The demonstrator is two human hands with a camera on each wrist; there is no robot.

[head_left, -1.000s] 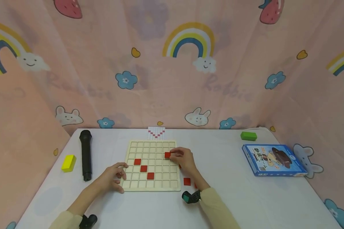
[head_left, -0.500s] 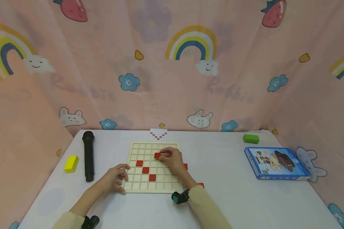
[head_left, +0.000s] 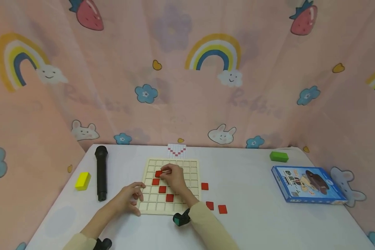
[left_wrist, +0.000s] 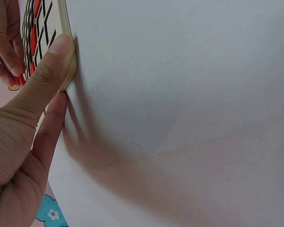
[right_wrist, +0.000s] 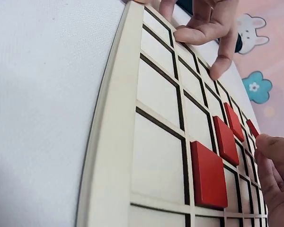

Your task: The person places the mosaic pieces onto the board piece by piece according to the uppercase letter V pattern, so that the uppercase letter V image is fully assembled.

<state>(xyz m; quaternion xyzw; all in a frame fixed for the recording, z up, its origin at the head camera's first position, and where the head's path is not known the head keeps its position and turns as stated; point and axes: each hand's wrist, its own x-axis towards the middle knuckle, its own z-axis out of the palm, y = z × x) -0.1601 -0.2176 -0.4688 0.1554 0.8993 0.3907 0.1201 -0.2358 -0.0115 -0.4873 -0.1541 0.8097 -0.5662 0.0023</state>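
Note:
A pale wooden grid board (head_left: 194, 184) lies on the white table. My left hand (head_left: 126, 199) holds its left side, thumb at the near corner and fingers over the edge; the left wrist view shows the thumb (left_wrist: 42, 73) against that corner. Between thumb and fingers, my right hand (head_left: 174, 177) pinches a red square tile (head_left: 158, 173) over the board's upper left part. From just below it, three red tiles run in a diagonal down to the right, the nearest (right_wrist: 209, 175) large in the right wrist view. The held tile (right_wrist: 252, 127) looks tilted there.
Three loose red tiles (head_left: 222, 209) lie right of the board. Behind it, a card (head_left: 176, 151) shows a red V pattern on a grid. A black microphone (head_left: 101, 173) and yellow block (head_left: 82, 181) are at left; a green block (head_left: 279, 156) and blue box (head_left: 309, 184) at right.
My right hand has carried the red tile leftward across the board, from its right side to its upper left part. The left hand stays at the board's left edge.

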